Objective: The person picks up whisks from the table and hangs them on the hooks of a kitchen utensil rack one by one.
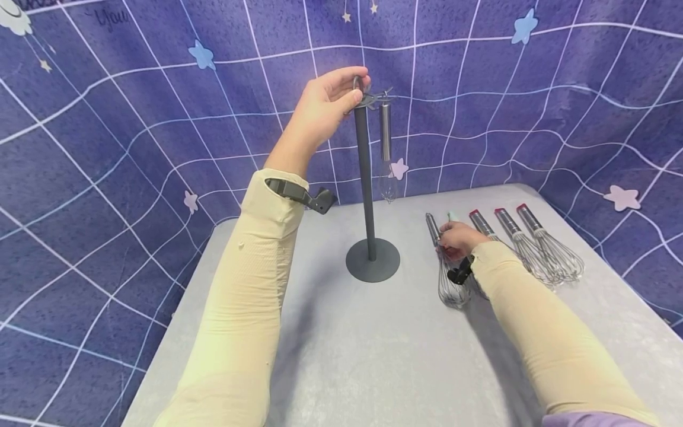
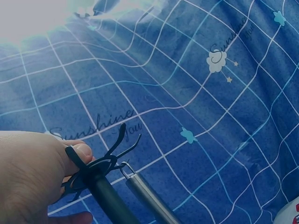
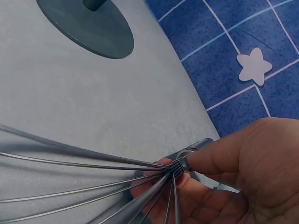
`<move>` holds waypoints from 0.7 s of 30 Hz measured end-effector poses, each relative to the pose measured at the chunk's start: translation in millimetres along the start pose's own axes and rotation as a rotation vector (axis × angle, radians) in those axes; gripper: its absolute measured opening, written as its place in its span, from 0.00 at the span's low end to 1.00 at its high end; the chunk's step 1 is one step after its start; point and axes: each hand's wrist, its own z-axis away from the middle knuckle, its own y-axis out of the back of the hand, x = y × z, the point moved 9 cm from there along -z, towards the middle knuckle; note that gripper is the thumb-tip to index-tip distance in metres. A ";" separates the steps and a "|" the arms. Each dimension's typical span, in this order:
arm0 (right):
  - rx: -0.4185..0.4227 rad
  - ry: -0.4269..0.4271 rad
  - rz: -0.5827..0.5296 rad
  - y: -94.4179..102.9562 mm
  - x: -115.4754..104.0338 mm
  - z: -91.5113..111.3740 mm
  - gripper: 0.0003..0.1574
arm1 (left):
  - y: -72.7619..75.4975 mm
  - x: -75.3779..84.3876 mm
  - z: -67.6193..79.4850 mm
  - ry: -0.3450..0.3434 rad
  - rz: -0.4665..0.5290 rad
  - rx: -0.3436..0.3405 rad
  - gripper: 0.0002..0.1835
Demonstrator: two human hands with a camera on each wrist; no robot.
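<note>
While only the head view shows red-ended whisks point(image 1: 508, 221), left grip point(image 1: 328, 99) clasps a stand point(image 1: 365, 172), right grip point(image 1: 460, 238) a whisk point(image 1: 433, 229).

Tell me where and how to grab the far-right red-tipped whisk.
Grip its metal handle midway, probably best from above, slightly right: the handle lies straight and exposed, another whisk lies close on its left, and its wire loops splay wide beside that neighbour's.

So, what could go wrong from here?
The hanging whisk might slip off its hook if the left hand jolts the stand. With weight on one side, the stand could lean if that hand lets go. The whisk lying on the table, pinched at its neck by the right hand, may swivel when lifted.
</note>
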 end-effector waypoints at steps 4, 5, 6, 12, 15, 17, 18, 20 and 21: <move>-0.002 0.000 -0.008 0.7 1.3 -2.0 0.36 | 0.2 1.0 0.6 -0.008 -0.012 0.000 0.21; -0.005 0.001 -0.010 0.8 1.6 -2.6 0.36 | 0.2 1.2 0.7 -0.011 -0.015 0.001 0.21; -0.005 0.001 -0.009 1.1 1.9 -3.1 0.36 | 0.3 1.6 0.8 -0.016 -0.018 0.001 0.21; -0.027 -0.006 -0.050 0.6 1.0 -3.3 0.38 | 0.4 1.2 0.1 -0.007 -0.003 0.007 0.21; -0.036 -0.016 -0.079 -0.2 1.7 -4.1 0.40 | 0.3 0.5 -0.4 -0.002 -0.005 0.008 0.21; -0.040 -0.020 -0.090 -0.6 2.6 -4.9 0.41 | 0.0 0.0 -0.7 0.002 -0.009 0.007 0.21; -0.041 -0.022 -0.096 -1.0 3.0 -5.2 0.42 | 0.0 -0.3 -0.9 0.004 -0.009 0.006 0.21; -0.042 -0.024 -0.106 -1.8 3.7 -6.1 0.42 | -0.2 -0.9 -1.2 0.009 -0.012 0.006 0.21; -0.044 -0.025 -0.113 -2.3 3.9 -6.6 0.42 | -0.3 -1.2 -1.2 0.011 -0.013 0.006 0.21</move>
